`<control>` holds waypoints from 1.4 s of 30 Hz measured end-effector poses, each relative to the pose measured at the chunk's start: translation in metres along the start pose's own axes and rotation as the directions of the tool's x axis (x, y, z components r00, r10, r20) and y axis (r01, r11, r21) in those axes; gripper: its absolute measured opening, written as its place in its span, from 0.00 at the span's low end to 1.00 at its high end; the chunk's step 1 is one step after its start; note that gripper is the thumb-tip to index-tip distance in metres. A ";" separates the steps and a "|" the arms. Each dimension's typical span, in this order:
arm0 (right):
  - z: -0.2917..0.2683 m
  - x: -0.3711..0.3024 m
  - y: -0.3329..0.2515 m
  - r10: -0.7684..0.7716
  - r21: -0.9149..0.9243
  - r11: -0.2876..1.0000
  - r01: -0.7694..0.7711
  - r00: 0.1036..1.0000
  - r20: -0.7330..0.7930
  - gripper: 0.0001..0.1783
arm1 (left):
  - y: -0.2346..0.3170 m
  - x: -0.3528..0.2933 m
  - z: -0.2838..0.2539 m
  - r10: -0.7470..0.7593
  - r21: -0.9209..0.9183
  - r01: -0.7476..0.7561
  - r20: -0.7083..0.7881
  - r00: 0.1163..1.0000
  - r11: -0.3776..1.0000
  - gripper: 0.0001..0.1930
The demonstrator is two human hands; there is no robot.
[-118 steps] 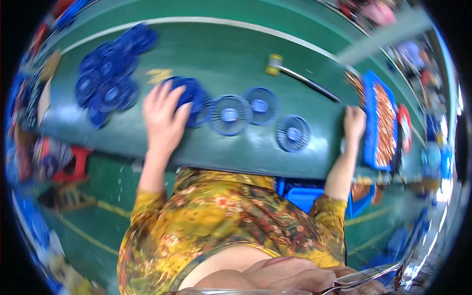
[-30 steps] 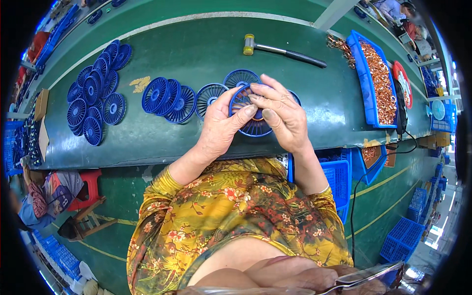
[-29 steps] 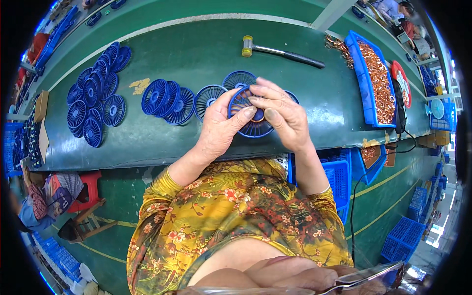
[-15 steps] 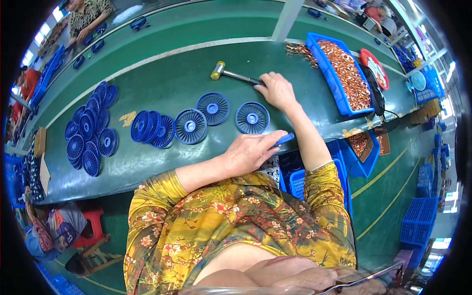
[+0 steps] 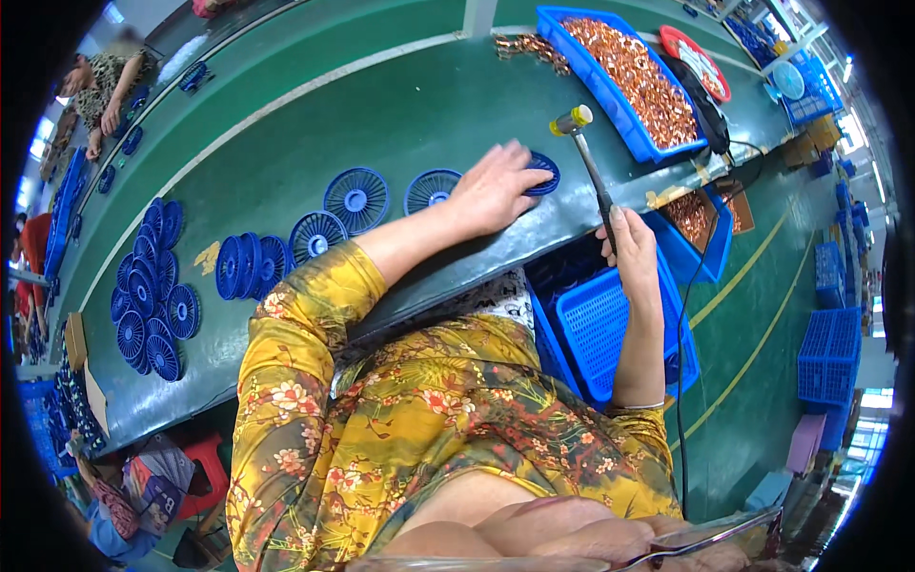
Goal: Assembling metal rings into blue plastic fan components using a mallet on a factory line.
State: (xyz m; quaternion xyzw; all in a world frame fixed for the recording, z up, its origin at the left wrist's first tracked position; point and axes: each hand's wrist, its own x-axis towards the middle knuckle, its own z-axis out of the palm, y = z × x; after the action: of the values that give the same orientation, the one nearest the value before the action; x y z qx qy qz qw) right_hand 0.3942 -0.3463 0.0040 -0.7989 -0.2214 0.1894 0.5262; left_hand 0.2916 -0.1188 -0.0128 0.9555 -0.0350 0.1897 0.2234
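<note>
My right hand point(image 5: 634, 257) is wrapped round the dark grip of a small two-faced mallet point(image 5: 592, 170), whose yellowish head points away from me over the table's near side. At the table's front edge, my left hand point(image 5: 496, 191) has its fingers spread, some slightly blurred, and a fingertip touches a blue spoked plastic disc point(image 5: 545, 172). Part of that disc is hidden by the fingers. Left of it lie similar discs: one point(image 5: 426, 191) partly behind my left hand, another point(image 5: 355, 194), and a third point(image 5: 315, 234) near my forearm.
More blue discs point(image 5: 143, 291) overlap in a group at the left. A blue tray point(image 5: 629, 129) of copper-coloured metal pieces and a red basin point(image 5: 679, 38) stand at the right. Below the table edge are blue baskets point(image 5: 596, 329). Other people work across the table and at the left.
The mallet has been lifted off the table and brought right and toward me in my right hand. My left hand has moved forward; the blue piece it held has left its grasp.
</note>
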 end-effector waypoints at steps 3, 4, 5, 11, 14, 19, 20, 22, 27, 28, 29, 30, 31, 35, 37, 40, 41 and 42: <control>-0.005 -0.021 -0.020 -0.047 0.123 0.991 0.052 0.998 -0.043 0.17 | -0.007 -0.002 0.000 -0.109 -0.028 0.111 0.083 0.991 0.993 0.23; -0.007 -0.029 -0.034 -0.097 0.122 0.987 0.103 0.994 -0.053 0.17 | -0.011 -0.003 0.002 -0.135 -0.067 0.140 0.081 0.988 0.988 0.22; -0.008 -0.038 -0.046 -0.171 0.136 0.974 0.180 0.982 -0.076 0.18 | -0.012 -0.002 0.002 -0.139 -0.090 0.147 0.093 0.986 0.985 0.21; -0.003 -0.064 -0.052 -0.337 -0.012 0.941 0.339 0.931 -0.139 0.20 | -0.006 0.003 -0.006 -0.245 -0.202 0.242 0.009 0.969 0.949 0.49; 0.012 -0.050 -0.016 -0.373 -0.455 0.802 0.388 0.919 0.127 0.21 | -0.007 0.005 -0.005 -0.289 -0.192 0.285 0.007 0.957 0.939 0.54; -0.002 -0.061 -0.047 -0.193 -0.117 0.975 0.187 0.980 -0.043 0.20 | -0.009 0.004 -0.006 -0.310 -0.201 0.304 -0.002 0.951 0.931 0.58; -0.002 -0.063 -0.050 -0.269 -0.117 0.959 0.258 0.959 -0.093 0.20 | -0.009 0.003 -0.005 -0.312 -0.203 0.306 0.000 0.950 0.930 0.58; 0.011 -0.055 -0.047 -0.416 -0.285 0.879 0.381 0.907 -0.070 0.20 | -0.010 0.000 -0.003 -0.305 -0.207 0.292 -0.031 0.952 0.934 0.57; 0.024 -0.027 -0.018 -0.349 -0.579 0.748 0.324 0.934 0.073 0.16 | -0.015 -0.008 -0.024 -0.216 0.052 0.219 -0.068 0.974 0.974 0.55; 0.022 -0.029 -0.019 -0.307 -0.565 0.774 0.286 0.950 0.060 0.16 | -0.014 -0.015 -0.036 -0.191 0.037 0.194 -0.063 0.979 0.980 0.54; 0.019 -0.030 -0.021 -0.262 -0.549 0.801 0.240 0.964 0.039 0.17 | -0.014 -0.026 -0.050 -0.185 0.060 0.188 -0.053 0.981 0.980 0.54; 0.016 -0.034 -0.027 -0.142 -0.510 0.849 0.139 0.989 0.035 0.18 | -0.012 -0.041 -0.063 -0.178 0.082 0.181 -0.042 0.983 0.980 0.55; 0.014 -0.034 -0.025 -0.169 -0.437 0.883 0.169 0.985 0.039 0.19 | -0.014 -0.056 -0.073 -0.210 0.089 0.211 -0.024 0.977 0.973 0.56; 0.012 -0.052 -0.047 -0.251 -0.150 0.956 0.251 0.968 0.018 0.19 | -0.014 -0.089 -0.086 -0.282 0.103 0.276 0.044 0.958 0.956 0.58; 0.020 -0.062 -0.061 -0.357 -0.060 0.932 0.357 0.934 0.007 0.19 | -0.015 -0.095 -0.082 -0.316 0.084 0.310 0.078 0.946 0.947 0.58; 0.032 -0.070 -0.061 -0.441 -0.076 0.893 0.443 0.896 0.038 0.20 | -0.018 -0.097 -0.078 -0.340 0.034 0.339 0.037 0.940 0.940 0.58; 0.038 -0.073 -0.050 -0.438 -0.112 0.889 0.443 0.896 0.068 0.20 | -0.018 -0.097 -0.078 -0.357 -0.008 0.358 0.046 0.933 0.934 0.58; 0.048 -0.064 -0.033 -0.570 -0.321 0.736 0.596 0.801 0.181 0.20 | -0.020 -0.098 -0.075 -0.323 -0.003 0.323 -0.004 0.947 0.947 0.58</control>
State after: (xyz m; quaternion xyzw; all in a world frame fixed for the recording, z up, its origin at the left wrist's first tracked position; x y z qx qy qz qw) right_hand 0.3103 -0.3342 0.0212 -0.7646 -0.5099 -0.0011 0.3942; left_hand 0.1781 -0.0697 0.0036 0.9477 0.1219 0.1526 0.2525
